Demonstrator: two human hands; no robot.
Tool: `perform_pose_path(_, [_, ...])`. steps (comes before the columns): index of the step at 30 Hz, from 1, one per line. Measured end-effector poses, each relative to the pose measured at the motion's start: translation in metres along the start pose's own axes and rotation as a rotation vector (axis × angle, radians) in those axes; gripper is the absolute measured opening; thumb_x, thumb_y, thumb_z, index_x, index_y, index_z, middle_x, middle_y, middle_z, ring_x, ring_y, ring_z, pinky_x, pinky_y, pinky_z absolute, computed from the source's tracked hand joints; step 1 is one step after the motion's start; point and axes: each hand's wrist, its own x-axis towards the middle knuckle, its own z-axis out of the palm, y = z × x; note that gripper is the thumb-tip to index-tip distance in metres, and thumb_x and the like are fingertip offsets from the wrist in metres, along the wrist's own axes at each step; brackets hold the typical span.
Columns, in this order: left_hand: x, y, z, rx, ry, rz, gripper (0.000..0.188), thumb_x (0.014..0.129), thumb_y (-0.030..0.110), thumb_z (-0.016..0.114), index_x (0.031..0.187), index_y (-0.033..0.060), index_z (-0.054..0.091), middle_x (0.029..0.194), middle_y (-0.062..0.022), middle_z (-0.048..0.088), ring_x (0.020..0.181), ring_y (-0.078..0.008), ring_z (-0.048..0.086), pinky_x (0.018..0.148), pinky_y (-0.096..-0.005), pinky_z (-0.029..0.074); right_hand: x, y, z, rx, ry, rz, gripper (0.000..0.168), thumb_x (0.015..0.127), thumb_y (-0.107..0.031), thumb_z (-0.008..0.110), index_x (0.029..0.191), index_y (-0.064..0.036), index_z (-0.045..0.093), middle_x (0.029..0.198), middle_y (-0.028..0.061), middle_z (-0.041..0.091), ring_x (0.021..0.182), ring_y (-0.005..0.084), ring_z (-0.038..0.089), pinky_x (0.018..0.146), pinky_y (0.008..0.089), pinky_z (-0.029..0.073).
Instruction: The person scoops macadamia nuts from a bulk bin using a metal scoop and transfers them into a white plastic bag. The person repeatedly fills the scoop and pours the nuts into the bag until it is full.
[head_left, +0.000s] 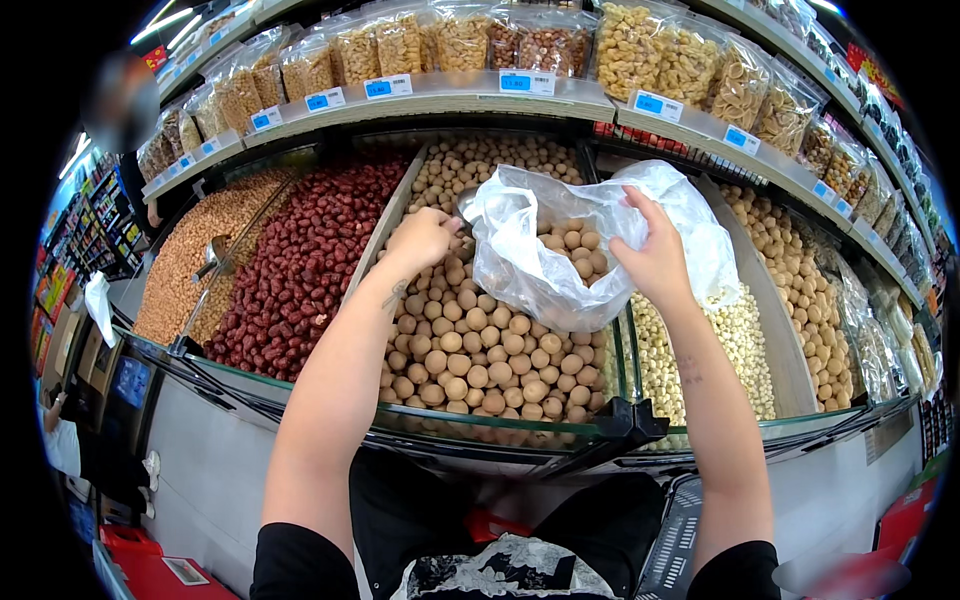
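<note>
A thin clear plastic bag (555, 300) lies open over the bin of round tan dried fruits (457, 360), with several of the same fruits (581, 247) visible in its mouth. My right hand (652, 251) is at the bag's right side, thumb and forefinger spread, the other fingers partly behind plastic. To the left of the bag, my left hand (426, 236) has its fingers closed near a metal scoop (469, 204), which the bag partly covers; whether the fingers grip it is unclear.
Bins of red dates (300, 277) and small tan kernels (202, 240) are on the left, pale seeds (735, 352) on the right. A glass rim edges the bins. Bagged snacks line the shelf (450, 94) above. A shopping basket (675, 532) stands low right; another person (67, 442) is far left.
</note>
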Motion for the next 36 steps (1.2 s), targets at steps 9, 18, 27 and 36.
perform_pose_path(9, [-0.012,0.017,-0.013,-0.054,0.316,0.120,0.034,0.093,0.033,0.048,0.097,0.0042,0.066,0.080,-0.0168,0.065,0.080,-0.0340,0.062,0.073,-0.0425,0.046,0.000,0.001,0.000,-0.014,0.009,-0.046,0.060,0.069,-0.007,0.063,0.127,-0.004,0.050,0.114,0.0159,0.058,0.109,0.0296,0.055,0.093,0.0346,0.042])
perform_pose_path(18, [-0.023,0.033,-0.006,-0.232,0.419,0.489,0.029,0.092,0.027,0.052,0.104,0.0035,0.063,0.075,-0.0170,0.064,0.072,-0.0315,0.062,0.064,-0.0372,0.046,0.000,0.003,0.000,-0.039,-0.013,-0.007,0.060,0.069,-0.007,0.063,0.128,-0.006,0.051,0.116,0.0111,0.059,0.111,0.0237,0.055,0.095,0.0313,0.040])
perform_pose_path(27, [-0.039,0.051,-0.004,-0.081,0.393,0.753,0.027,0.087,0.008,0.059,0.113,0.0013,0.060,0.100,-0.0153,0.065,0.087,-0.0242,0.065,0.076,-0.0310,0.050,0.000,0.000,0.000,-0.054,-0.015,-0.036,0.059,0.068,-0.010,0.063,0.126,-0.005,0.050,0.114,0.0165,0.058,0.108,0.0340,0.055,0.092,0.0378,0.043])
perform_pose_path(36, [-0.027,0.036,-0.010,-0.105,0.528,0.593,0.029,0.086,0.015,0.061,0.113,0.0031,0.058,0.104,-0.0147,0.063,0.095,-0.0284,0.062,0.081,-0.0338,0.049,0.000,-0.002,0.000,-0.040,-0.015,-0.014,0.062,0.067,-0.010,0.064,0.127,-0.006,0.050,0.114,0.0165,0.059,0.107,0.0329,0.056,0.092,0.0365,0.043])
